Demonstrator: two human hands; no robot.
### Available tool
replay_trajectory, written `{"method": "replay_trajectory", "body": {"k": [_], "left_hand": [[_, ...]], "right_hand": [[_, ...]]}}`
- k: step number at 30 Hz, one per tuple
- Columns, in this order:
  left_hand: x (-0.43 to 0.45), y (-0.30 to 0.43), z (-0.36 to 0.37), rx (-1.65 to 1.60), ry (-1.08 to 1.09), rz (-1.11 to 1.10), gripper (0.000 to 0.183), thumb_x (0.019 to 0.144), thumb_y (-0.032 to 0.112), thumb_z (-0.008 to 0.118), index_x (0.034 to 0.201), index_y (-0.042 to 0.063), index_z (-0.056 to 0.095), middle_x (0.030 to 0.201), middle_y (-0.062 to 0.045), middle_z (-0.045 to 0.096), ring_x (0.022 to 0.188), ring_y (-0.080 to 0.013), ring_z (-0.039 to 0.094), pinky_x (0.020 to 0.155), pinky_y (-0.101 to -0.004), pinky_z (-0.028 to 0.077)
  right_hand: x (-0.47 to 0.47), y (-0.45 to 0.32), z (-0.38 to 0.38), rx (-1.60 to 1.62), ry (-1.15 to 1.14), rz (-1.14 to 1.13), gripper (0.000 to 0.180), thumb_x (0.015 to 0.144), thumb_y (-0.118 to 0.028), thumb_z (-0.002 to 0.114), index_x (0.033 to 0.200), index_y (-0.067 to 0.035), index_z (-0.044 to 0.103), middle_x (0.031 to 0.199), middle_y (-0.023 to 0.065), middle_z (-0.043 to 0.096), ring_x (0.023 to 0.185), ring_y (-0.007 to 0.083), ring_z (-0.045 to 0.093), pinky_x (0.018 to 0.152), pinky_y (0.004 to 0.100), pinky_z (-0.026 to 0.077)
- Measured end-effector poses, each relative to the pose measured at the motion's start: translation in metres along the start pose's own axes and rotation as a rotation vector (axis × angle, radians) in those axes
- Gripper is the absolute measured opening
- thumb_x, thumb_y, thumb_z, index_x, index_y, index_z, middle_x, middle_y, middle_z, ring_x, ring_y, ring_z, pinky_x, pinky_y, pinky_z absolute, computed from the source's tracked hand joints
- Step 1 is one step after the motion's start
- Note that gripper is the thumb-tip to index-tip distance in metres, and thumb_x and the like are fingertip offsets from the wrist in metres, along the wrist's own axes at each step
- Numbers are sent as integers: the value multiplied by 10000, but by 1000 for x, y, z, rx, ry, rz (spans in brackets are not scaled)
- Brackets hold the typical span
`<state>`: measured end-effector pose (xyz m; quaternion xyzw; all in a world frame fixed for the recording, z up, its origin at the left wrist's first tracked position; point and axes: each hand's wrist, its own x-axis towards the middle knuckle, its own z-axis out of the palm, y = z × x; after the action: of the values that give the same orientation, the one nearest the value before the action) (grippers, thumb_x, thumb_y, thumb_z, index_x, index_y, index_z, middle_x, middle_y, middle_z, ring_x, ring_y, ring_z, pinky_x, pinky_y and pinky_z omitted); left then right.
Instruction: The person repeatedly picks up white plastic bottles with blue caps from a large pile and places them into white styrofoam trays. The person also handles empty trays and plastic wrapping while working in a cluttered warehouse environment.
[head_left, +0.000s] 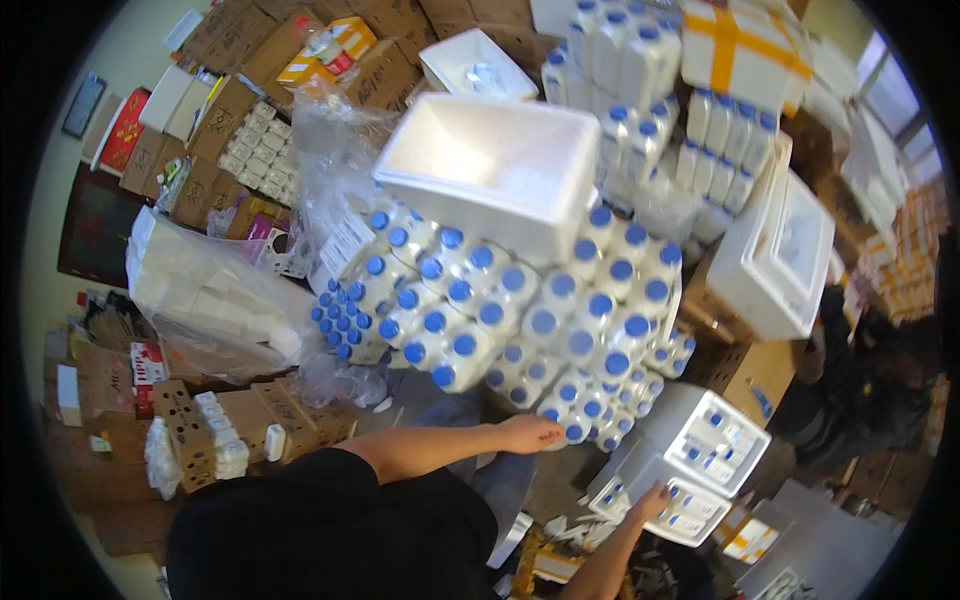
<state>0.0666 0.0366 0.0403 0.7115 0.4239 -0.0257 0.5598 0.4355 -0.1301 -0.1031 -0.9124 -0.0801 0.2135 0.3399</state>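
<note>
My left hand is at the near edge of a lower group of white plastic bottles with blue caps. Its fingers are curled against a bottle, but whether they grip it is unclear. My right hand is at the left rim of a white foam box that has several blue-capped bottles lying in it. The fingers are partly hidden, so I cannot make out any hold. Just beyond stands another foam box, also with bottles inside. Shrink-wrapped packs of larger blue-capped bottles are stacked above my left hand.
An open foam box rests on top of the bottle stack. Nested foam boxes stand at the right on cardboard. A clear bag of white pieces and cardboard boxes are at the left. Scraps litter the floor by my feet.
</note>
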Motion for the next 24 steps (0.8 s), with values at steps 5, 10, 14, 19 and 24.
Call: {"method": "replay_trajectory", "body": {"k": [5, 10, 14, 19, 24], "left_hand": [[-64, 40, -88, -117, -12, 272, 287, 1022, 271, 581, 1231, 91, 662, 1153, -109, 680, 1018, -278, 666, 860, -390, 526], [-141, 8, -157, -294, 121, 338, 259, 1030, 236, 565, 1216, 94, 677, 1127, -116, 695, 1058, -303, 662, 875, -392, 527], [-197, -62, -198, -339, 298, 192, 213, 1010, 146, 608, 1184, 50, 685, 1110, -124, 714, 998, -255, 698, 846, -349, 538], [-222, -100, -226, -498, 367, 46, 204, 1033, 117, 576, 1166, -7, 669, 1087, -111, 722, 1026, -201, 703, 903, -324, 549], [-196, -75, -252, -438, 412, 112, 228, 1039, 104, 561, 1217, -12, 644, 1130, -114, 714, 1055, -186, 692, 915, -308, 531]], "right_hand": [[-139, -142, 47, 550, -78, -13, 272, 971, -155, 630, 1182, 16, 636, 1025, 60, 661, 888, 149, 596, 777, 285, 508], [-248, -195, 110, 123, -880, -478, 250, 929, -88, 677, 1169, -20, 696, 860, 54, 690, 688, 118, 602, 658, 281, 508], [-307, -306, 101, -5, -722, -730, 297, 916, -145, 705, 1192, -36, 701, 824, 103, 701, 615, 151, 610, 616, 306, 503], [-273, -397, 105, -257, -573, -962, 361, 914, -257, 708, 1253, -133, 708, 771, 133, 713, 644, 269, 670, 616, 386, 532], [-231, -424, 129, -745, -618, -998, 449, 894, -571, 625, 1237, -300, 729, 861, 136, 748, 791, 336, 722, 719, 458, 572]]}}
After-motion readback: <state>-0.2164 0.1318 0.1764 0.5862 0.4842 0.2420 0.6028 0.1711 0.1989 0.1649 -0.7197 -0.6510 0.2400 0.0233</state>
